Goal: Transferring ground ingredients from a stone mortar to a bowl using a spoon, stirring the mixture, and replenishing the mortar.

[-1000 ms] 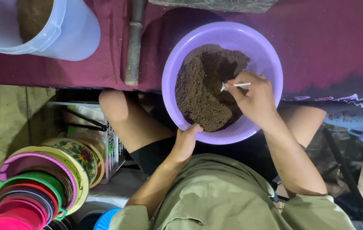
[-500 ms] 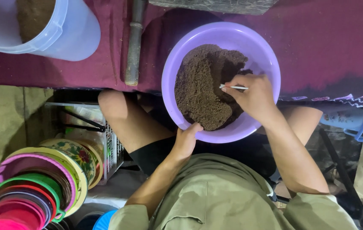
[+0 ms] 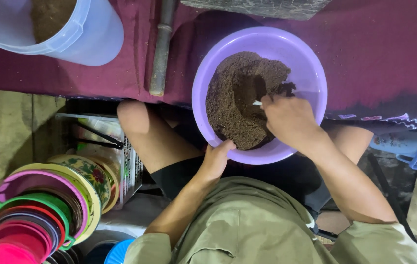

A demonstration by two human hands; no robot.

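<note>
The right hand [image 3: 290, 121] hides most of the white utensil [image 3: 257, 102]; the pale bucket [image 3: 71, 29] is cut off at the top edge.

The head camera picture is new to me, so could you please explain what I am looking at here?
It is taken from a camera on a person's head, looking straight down at their own two bare hands and lap. The left hand grips the near rim of a purple bowl full of brown powder. The right hand holds a small white utensil pushed into that powder. The bowl sits on a maroon cloth, beside a wooden stick and a pale bucket. Stacked colourful bowls stand lower left.
</note>
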